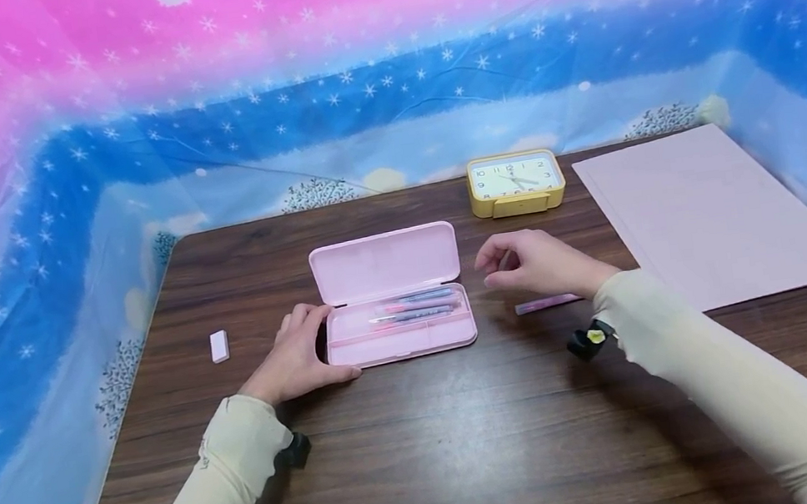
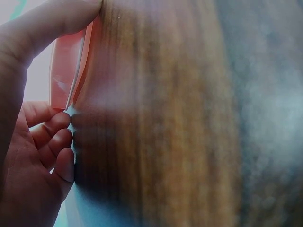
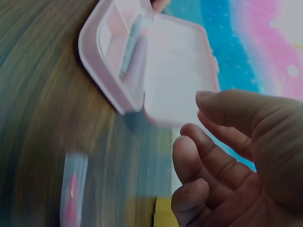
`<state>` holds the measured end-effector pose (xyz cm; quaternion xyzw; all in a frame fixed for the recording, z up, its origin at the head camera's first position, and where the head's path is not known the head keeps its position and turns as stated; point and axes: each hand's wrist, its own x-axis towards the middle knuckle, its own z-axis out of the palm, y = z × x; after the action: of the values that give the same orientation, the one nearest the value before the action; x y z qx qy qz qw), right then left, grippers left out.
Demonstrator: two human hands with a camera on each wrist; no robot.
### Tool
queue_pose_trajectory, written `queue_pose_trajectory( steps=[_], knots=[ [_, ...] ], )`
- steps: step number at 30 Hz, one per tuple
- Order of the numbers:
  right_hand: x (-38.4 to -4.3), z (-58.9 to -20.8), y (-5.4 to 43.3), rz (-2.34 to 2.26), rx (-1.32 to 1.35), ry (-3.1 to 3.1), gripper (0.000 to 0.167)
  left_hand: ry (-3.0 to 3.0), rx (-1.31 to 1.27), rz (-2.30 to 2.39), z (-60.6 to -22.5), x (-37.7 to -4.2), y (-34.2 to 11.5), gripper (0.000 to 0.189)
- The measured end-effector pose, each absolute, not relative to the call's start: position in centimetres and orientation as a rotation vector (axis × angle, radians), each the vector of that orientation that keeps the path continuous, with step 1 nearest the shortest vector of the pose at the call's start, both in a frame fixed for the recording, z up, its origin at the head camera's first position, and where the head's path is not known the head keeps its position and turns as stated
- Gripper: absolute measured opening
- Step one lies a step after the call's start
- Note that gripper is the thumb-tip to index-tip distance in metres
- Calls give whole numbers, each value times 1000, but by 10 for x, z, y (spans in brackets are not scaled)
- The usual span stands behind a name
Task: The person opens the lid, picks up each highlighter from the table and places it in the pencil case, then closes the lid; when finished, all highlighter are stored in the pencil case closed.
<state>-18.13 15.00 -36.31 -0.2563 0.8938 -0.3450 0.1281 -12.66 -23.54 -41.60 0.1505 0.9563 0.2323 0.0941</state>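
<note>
A pink pencil case (image 1: 401,345) lies with its lid raised in the middle of the table. Several pens (image 1: 418,307) sit in its back compartment; the narrow front one holds nothing. My left hand (image 1: 293,354) grips the case's left end, thumb at the front corner and fingers round the back; the left wrist view shows the thumb on the case wall (image 2: 66,71). Off the right end of the case hovers my right hand (image 1: 537,262), fingers loosely curled around nothing. Below that hand, a pink pen (image 1: 546,303) rests on the wood, partly covered by the wrist.
A white eraser (image 1: 219,346) lies to the left on the brown table (image 1: 428,451). Behind the right hand stands a yellow alarm clock (image 1: 516,183). A large pale pink board (image 1: 720,217) covers the right side. Snowflake-patterned cloth (image 1: 352,82) hangs around the table's back and sides.
</note>
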Motion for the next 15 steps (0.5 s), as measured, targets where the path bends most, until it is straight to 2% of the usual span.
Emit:
queue_pose_trajectory(
  steps=[15],
  knots=[
    [-170, -361, 237, -955, -535, 2703, 24, 2848, 476, 691, -416, -127, -235, 98]
  ],
)
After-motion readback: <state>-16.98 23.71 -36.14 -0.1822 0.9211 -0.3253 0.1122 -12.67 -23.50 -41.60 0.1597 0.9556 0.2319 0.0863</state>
